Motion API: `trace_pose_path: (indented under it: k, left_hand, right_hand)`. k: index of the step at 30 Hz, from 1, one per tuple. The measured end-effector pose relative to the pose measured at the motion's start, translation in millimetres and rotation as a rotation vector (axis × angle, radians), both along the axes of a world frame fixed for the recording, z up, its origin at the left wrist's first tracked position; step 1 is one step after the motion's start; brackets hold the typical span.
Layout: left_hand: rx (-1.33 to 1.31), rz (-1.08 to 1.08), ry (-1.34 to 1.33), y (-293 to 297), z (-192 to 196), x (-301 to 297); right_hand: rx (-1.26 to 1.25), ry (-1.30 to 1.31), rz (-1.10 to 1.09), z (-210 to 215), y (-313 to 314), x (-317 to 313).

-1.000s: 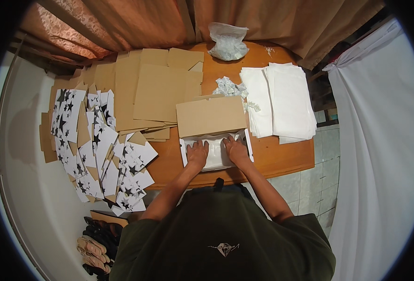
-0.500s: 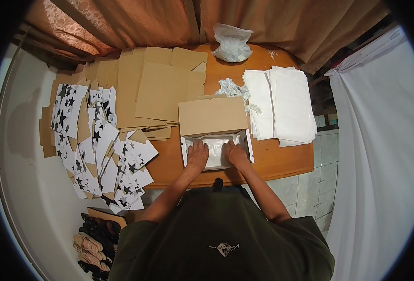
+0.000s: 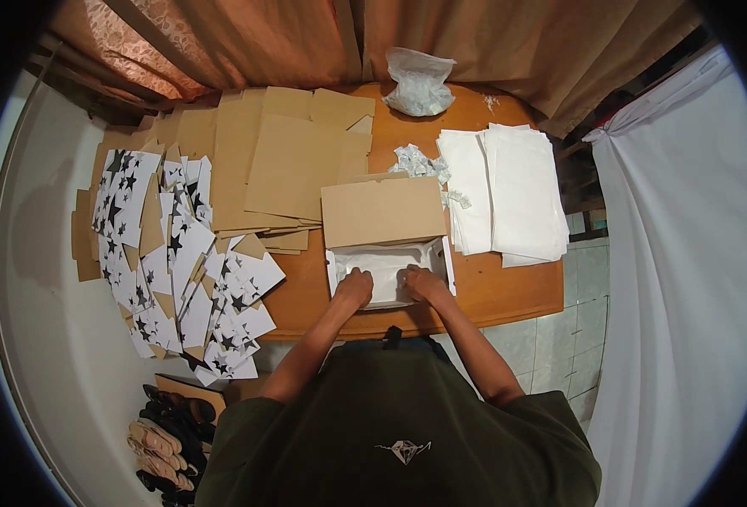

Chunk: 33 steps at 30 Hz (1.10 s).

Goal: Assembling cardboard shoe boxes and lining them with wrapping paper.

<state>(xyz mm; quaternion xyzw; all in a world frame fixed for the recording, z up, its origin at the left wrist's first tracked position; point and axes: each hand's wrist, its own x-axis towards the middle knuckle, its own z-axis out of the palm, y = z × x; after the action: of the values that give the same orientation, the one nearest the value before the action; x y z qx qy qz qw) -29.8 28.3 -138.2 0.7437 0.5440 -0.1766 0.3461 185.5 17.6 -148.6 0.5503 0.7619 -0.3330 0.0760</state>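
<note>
An open cardboard box (image 3: 388, 245) sits at the near edge of a round wooden table (image 3: 509, 291), its plain brown lid flap standing up at the back and its inside lined with crinkled white tissue paper (image 3: 386, 264). Both hands are down in it: the left hand (image 3: 355, 287) and the right hand (image 3: 422, 281) lie side by side, knuckles up, pressed onto the paper; whether the fingers are spread or curled under I cannot tell, since they are tucked out of sight. Just right of the box lie two neat stacks of smooth white sheets (image 3: 509, 190), and between box and stacks a scatter of small crumpled white packets (image 3: 420, 162). At the far edge sits a puffy clear plastic bag (image 3: 420, 82) with white contents too blurred to make out. To the left, flat brown cardboard blanks (image 3: 293, 165) overlap in layers, and beyond them a loose spill of white cards printed with black stars (image 3: 179, 262) hangs past the table. Orange patterned curtains (image 3: 247, 42) close the back. Low on the left, sandals (image 3: 162, 439) lie partly cut off in shadow.
</note>
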Motion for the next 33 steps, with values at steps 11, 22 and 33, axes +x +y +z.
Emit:
trace_pose_path:
  k: [11,22,33]
  left_hand:
    - [0.301,-0.075,0.075,-12,-6,4]
    - [0.068,0.032,-0.012,-1,12,3]
    - [0.448,0.219,-0.61,-12,50,2]
  right_hand:
    - [-0.006,-0.13,-0.085,9,-4,-4]
    - [0.055,-0.157,-0.173,4,0,-3]
    - [0.349,0.312,-0.372,83,-23,-6]
